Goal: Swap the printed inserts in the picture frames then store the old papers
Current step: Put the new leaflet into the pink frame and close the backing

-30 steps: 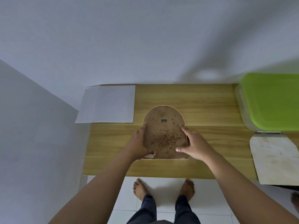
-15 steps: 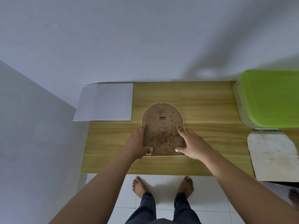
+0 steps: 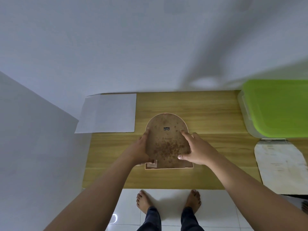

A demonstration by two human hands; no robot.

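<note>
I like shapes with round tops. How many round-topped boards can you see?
2. A brown speckled board lies in the middle; a whitish board lies at right, by the green-lidded box. Others may be hidden.

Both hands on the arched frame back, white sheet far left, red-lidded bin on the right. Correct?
One error: the bin lid is green, not red, per the head view. The left hand and right hand are on the arched frame back; the white sheet lies far left.

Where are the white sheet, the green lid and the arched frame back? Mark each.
white sheet (image 3: 108,114), head view, its middle.
green lid (image 3: 280,105), head view, its top face.
arched frame back (image 3: 166,144), head view, speckled brown centre.
</note>
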